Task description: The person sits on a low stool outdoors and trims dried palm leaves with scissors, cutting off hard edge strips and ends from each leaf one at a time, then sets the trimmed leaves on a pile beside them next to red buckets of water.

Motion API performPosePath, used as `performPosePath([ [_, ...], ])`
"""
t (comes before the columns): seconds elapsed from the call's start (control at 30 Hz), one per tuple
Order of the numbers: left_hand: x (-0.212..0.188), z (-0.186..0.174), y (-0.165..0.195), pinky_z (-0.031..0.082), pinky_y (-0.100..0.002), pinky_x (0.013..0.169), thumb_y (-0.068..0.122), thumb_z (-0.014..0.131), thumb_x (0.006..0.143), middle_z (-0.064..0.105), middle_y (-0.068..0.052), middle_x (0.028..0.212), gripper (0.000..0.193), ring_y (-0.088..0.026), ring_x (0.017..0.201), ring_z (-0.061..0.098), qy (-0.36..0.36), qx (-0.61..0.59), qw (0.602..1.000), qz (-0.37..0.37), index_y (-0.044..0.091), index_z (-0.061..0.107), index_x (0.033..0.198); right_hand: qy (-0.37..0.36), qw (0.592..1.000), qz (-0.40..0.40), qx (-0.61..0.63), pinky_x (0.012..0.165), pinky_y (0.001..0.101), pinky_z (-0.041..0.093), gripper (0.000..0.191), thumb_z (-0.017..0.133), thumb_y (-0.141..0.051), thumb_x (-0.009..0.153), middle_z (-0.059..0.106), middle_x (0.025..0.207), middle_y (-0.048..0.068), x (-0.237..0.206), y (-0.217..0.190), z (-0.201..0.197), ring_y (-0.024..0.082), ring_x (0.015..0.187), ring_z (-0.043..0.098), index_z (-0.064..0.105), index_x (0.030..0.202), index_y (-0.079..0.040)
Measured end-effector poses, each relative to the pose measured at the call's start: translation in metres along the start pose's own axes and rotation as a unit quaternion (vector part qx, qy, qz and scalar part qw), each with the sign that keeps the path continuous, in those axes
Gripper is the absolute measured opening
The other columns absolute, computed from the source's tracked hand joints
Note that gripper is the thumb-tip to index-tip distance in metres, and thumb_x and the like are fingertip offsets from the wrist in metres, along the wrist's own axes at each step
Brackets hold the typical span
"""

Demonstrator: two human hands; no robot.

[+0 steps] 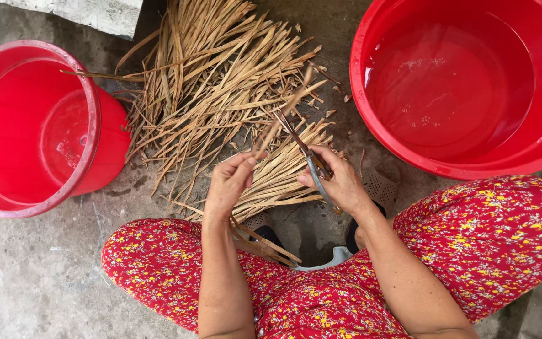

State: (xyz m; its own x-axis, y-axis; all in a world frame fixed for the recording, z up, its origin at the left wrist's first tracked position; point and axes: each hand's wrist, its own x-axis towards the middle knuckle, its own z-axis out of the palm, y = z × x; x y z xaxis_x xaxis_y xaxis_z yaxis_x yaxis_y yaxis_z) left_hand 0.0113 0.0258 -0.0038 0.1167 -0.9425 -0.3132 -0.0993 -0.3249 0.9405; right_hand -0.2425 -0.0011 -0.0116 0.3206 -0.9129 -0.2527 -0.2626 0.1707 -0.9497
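Left hand (pixel 228 182) pinches a dried leaf strip (pixel 281 116) taut, so scissors (pixel 308 157), clasped in the right hand (pixel 340 183), meet it just beyond that grip.

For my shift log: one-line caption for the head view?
Left hand holds a dried leaf strip while right hand works scissors on it, between two red tubs.
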Motion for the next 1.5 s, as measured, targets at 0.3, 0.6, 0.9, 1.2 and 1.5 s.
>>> performPosePath([
  [0.3,0.013,0.032,-0.026,0.034,-0.021,0.050,0.020,0.065,0.102,0.050,0.008,0.062,0.024,-0.002,0.056,0.042,-0.050,0.022,0.998,0.003,0.008,0.078,0.119,0.065,0.998,0.002,-0.002,0.072,0.0263,0.052,0.052,0.084,-0.034,0.085,0.072,0.089,0.004,0.010,0.035,0.012,0.011,0.081,0.064,0.069,0.125,-0.004],
  [0.6,0.011,0.015,-0.014,0.031,-0.021,0.048,0.018,0.063,0.101,0.053,0.007,0.060,0.024,-0.003,0.054,0.042,0.003,0.011,1.000,-0.016,0.010,0.078,0.118,0.127,0.977,0.051,0.164,0.053,0.0197,0.044,0.054,0.073,-0.044,0.091,0.064,0.087,0.001,0.017,0.054,0.006,0.005,0.064,0.055,0.061,0.130,-0.009],
  [0.9,0.002,0.017,-0.011,0.029,-0.021,0.051,0.025,0.062,0.103,0.044,0.008,0.058,0.026,-0.003,0.055,0.037,-0.094,0.047,0.992,-0.062,0.011,0.079,0.117,0.061,0.963,0.052,0.259,0.046,0.0170,0.039,0.045,0.072,-0.041,0.094,0.058,0.078,-0.002,0.014,0.048,0.013,0.002,0.056,0.049,0.064,0.121,-0.007],
  [1.2,0.005,0.007,0.051,0.025,-0.019,0.042,0.030,0.056,0.106,0.051,0.005,0.061,0.026,-0.003,0.049,0.037,0.045,-0.094,0.994,0.029,0.010,0.073,0.104,0.175,0.921,0.051,0.345,0.041,0.0213,0.043,0.035,0.069,-0.039,0.098,0.055,0.070,-0.002,0.016,0.046,0.009,0.004,0.050,0.051,0.064,0.111,-0.007],
  [1.5,0.030,-0.074,0.162,0.036,-0.029,0.050,0.033,0.058,0.119,0.052,-0.006,0.078,0.039,-0.011,0.055,0.043,0.166,-0.338,0.800,0.467,-0.001,0.056,0.137,0.224,0.888,0.004,0.403,0.052,0.0246,0.046,0.044,0.065,-0.042,0.102,0.055,0.076,0.001,0.015,0.038,-0.003,0.007,0.058,0.051,0.058,0.124,-0.005],
])
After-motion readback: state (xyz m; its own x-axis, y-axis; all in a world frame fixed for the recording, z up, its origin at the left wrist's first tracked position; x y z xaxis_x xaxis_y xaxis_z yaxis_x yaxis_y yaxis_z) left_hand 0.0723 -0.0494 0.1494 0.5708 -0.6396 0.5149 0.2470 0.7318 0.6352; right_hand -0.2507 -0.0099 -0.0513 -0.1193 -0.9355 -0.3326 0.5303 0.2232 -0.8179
